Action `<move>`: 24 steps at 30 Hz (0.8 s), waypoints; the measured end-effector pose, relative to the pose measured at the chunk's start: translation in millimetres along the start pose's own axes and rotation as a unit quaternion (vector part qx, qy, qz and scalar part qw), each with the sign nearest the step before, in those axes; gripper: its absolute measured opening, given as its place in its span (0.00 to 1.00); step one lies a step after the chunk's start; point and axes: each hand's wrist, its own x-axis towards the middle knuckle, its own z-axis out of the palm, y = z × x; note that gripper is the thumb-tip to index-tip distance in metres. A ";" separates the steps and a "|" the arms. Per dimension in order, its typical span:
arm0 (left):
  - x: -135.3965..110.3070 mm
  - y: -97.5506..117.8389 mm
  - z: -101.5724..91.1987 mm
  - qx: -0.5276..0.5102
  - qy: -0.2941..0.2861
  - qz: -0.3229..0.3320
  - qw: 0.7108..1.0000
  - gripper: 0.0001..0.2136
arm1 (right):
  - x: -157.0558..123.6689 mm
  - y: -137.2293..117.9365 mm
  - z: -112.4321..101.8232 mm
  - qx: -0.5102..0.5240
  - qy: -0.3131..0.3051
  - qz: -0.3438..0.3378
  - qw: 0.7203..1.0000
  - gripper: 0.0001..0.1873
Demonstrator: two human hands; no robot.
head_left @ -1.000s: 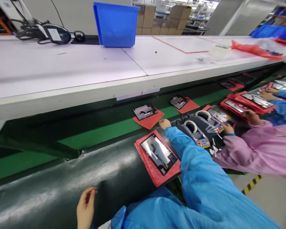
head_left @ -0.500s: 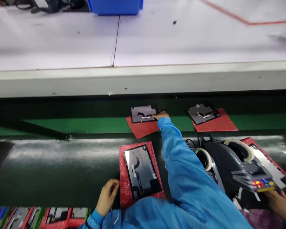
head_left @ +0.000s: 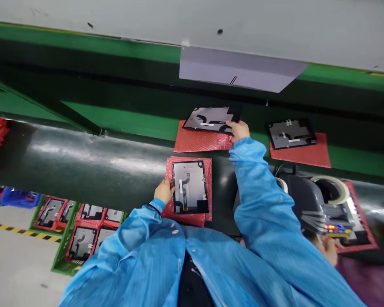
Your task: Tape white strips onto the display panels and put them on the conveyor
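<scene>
My right hand [head_left: 239,130] reaches out over the green belt and grips the near right corner of a dark flat panel [head_left: 211,118] that lies on a red bubble sheet [head_left: 200,140]. My left hand [head_left: 164,191] rests at the left edge of a nearer panel [head_left: 190,186], fingers curled on it. That panel lies face up on its own red bubble sheet [head_left: 188,162] on the dark padded bench edge. Both arms are in blue sleeves.
A third panel [head_left: 291,133] on a red sheet [head_left: 302,153] lies further right on the belt. A tape dispenser [head_left: 320,202] with a tape roll stands at the right, another person's hand [head_left: 327,249] below it. Green crates [head_left: 80,230] of panels sit on the floor at the left.
My view tilted down and closer. My left hand moved right to the near panel's edge. My right hand took hold of the far panel's corner.
</scene>
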 end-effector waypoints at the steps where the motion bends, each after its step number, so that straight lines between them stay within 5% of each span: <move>1: 2.4 -5.2 -1.7 -0.014 -0.004 0.013 1.000 0.13 | -20.7 -3.1 -1.2 0.015 0.029 -0.002 0.999 0.08; 6: 5.1 -11.8 -17.4 -0.056 0.010 0.080 0.995 0.10 | -155.4 -1.9 3.5 0.112 0.135 0.005 0.984 0.13; 8: -0.5 -4.9 -23.6 -0.151 -0.024 0.136 0.979 0.12 | -211.4 9.1 16.3 0.194 0.152 0.015 0.969 0.16; 10: -9.2 3.6 -26.8 -0.347 -0.134 0.178 0.911 0.19 | -258.8 25.2 31.2 0.244 0.165 0.020 0.956 0.18; 13: -24.7 10.0 -26.1 -0.596 -0.307 0.099 0.735 0.30 | -307.3 51.6 45.1 0.267 0.216 0.030 0.939 0.22; 16: -39.7 6.9 -21.7 -0.605 -0.426 -0.065 0.670 0.37 | -332.8 67.0 43.2 0.266 0.272 0.036 0.924 0.26; 18: -46.6 6.1 -18.6 -0.589 -0.481 -0.116 0.639 0.38 | -342.7 66.8 38.2 0.270 0.296 0.021 0.916 0.28; 21: -45.9 14.3 -16.4 -0.681 -0.419 -0.063 0.597 0.30 | -355.3 57.4 34.2 0.281 0.310 -0.016 0.908 0.30; 24: -30.9 24.4 -15.0 -0.763 -0.199 0.056 0.612 0.21 | -368.9 55.3 37.7 0.280 0.307 -0.030 0.909 0.31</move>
